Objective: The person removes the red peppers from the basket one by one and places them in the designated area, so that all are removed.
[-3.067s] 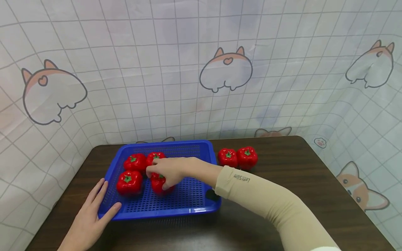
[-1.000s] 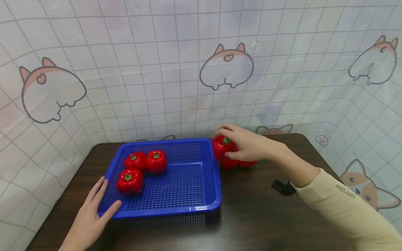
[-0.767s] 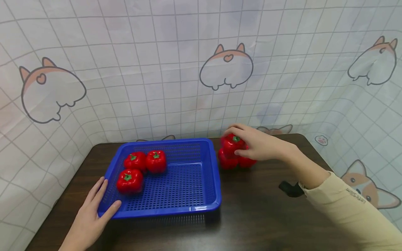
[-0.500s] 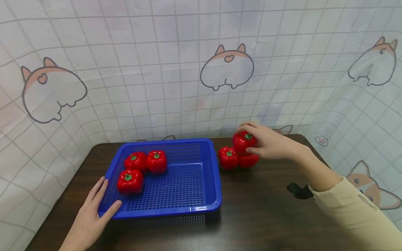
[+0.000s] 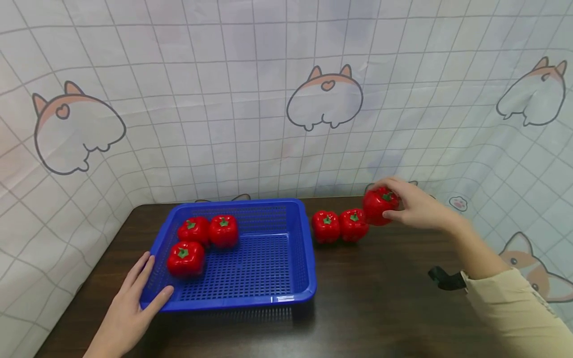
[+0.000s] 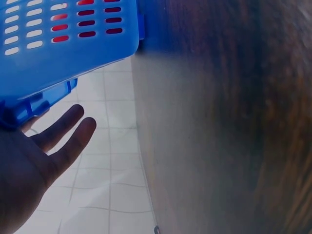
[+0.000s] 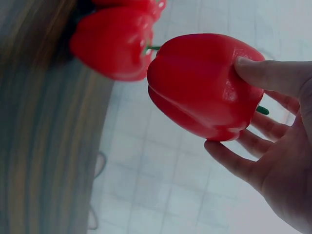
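My right hand (image 5: 414, 206) grips a red bell pepper (image 5: 379, 205) between thumb and fingers, at the back right of the table. In the right wrist view this bell pepper (image 7: 204, 87) is held above the table's level, its green stem towards the palm. Just left of it, two more red bell peppers (image 5: 326, 226) sit side by side on the table. My left hand (image 5: 127, 311) rests at the left front corner of a blue plastic basket (image 5: 233, 301), fingers extended along the rim. Inside the basket, three red bell peppers (image 5: 185, 259) cluster at the left.
The dark wooden table (image 5: 376, 298) backs onto a white grid-patterned cloth (image 5: 250, 99) with dog drawings. A black strap end (image 5: 445, 278) hangs by the right wrist, beside a beige sleeve (image 5: 515, 308).
My right hand has lifted one bell pepper from the basket and carried it rightwards, past the two on the table. My left hand has stayed at the basket's corner.
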`<state>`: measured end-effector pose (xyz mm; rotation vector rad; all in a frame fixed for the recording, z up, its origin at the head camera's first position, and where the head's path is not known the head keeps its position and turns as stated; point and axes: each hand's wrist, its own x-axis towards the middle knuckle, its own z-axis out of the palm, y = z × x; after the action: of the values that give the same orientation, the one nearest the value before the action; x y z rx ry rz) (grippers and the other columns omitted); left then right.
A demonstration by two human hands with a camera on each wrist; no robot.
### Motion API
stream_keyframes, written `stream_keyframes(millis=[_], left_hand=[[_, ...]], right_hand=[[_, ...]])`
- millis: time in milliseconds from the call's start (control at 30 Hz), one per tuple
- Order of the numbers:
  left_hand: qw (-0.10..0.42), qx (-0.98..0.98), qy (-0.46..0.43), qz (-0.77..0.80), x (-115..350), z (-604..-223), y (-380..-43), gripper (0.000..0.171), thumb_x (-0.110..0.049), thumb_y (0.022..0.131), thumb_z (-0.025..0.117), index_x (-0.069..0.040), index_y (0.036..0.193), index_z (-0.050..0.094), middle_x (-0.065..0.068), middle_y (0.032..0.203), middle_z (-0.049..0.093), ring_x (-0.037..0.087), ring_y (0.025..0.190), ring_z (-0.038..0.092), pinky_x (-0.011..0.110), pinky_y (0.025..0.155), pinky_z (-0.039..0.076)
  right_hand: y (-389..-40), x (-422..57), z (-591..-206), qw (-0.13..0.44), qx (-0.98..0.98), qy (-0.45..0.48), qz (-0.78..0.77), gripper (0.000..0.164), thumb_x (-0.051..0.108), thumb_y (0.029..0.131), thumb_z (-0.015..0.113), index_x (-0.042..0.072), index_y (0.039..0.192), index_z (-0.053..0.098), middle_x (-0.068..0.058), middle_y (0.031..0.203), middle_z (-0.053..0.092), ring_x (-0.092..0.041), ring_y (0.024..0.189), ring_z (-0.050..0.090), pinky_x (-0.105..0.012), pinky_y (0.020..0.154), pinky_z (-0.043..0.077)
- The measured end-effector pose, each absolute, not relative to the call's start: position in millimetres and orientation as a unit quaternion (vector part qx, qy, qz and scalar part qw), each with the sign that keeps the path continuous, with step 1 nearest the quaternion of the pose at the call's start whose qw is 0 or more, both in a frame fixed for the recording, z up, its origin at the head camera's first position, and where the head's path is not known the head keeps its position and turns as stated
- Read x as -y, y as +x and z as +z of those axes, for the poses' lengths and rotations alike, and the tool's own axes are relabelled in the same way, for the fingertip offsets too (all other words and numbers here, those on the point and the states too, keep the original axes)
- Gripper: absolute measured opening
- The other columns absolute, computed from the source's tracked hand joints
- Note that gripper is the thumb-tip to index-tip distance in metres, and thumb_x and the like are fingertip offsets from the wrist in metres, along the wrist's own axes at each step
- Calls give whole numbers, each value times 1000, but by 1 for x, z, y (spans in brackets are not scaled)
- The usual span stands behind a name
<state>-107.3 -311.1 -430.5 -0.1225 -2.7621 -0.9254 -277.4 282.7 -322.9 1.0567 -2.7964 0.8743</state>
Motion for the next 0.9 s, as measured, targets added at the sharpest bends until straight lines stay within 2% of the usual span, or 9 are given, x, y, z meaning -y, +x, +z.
stream_keyframes(millis=[467,700,900], left_hand=[[106,940,-35,-321,308,-432,-107,82,-40,102,65,-5,163,22,11,171,12,54,148,21,79,103,26],[113,940,-37,-321,309,-432,-106,82,-38,101,66,-5,163,23,11,171,14,53,147,23,79,104,27],[118,939,-42,-319,310,-432,-108,82,-37,101,67,-6,163,24,11,170,15,52,147,24,79,103,28]], right_hand=[[-288,-299,-356,5,907,316,278,51,-14,82,76,2,127,59,-16,128,57,-34,111,58,-47,82,59],[-296,-301,-373,-5,911,305,276,49,-13,81,76,-1,126,61,-21,134,55,-40,117,56,-57,90,56],[-300,-303,-385,-22,919,282,273,51,-12,81,76,2,127,60,-19,132,56,-39,114,58,-58,91,55]])
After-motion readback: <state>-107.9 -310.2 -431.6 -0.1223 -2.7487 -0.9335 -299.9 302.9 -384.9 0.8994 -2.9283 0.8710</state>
